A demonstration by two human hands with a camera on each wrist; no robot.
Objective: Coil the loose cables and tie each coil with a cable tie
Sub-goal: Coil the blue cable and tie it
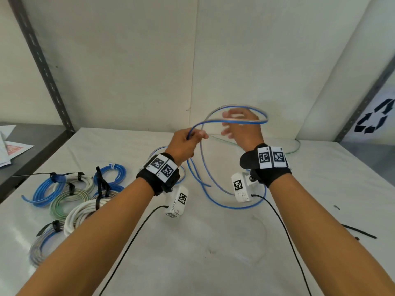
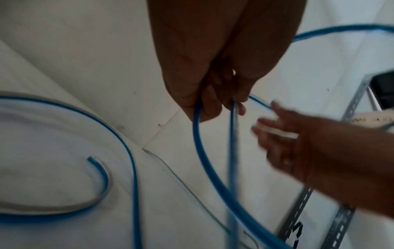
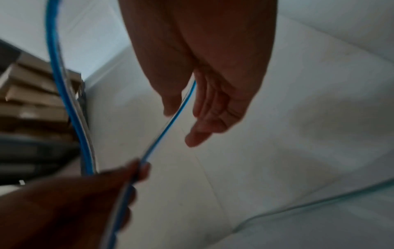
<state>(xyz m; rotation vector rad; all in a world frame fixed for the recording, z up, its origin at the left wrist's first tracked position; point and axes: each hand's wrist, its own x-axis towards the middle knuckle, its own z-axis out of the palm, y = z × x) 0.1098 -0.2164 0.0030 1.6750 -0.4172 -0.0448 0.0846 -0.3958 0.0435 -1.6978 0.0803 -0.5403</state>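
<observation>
A long blue cable [image 1: 241,107] arcs through the air above the white table [image 1: 213,253], and its lower turns [image 1: 215,202] lie on the tabletop. My left hand [image 1: 190,138] pinches two strands of this blue cable [image 2: 204,151] between thumb and fingers [image 2: 213,107]. My right hand [image 1: 235,127] is raised further back with its fingers spread. The loop runs loosely between its thumb and fingers [image 3: 198,134], which do not clamp it. The cable's free end [image 2: 91,159] curls on the table. The right hand is blurred.
Several tied coils [image 1: 70,199], blue, white and greenish, lie at the table's left. Loose black cable ties [image 1: 359,231] rest near the right edge. A thin greenish cable [image 1: 296,146] trails along the back wall. A metal shelf upright [image 1: 42,67] stands at the left.
</observation>
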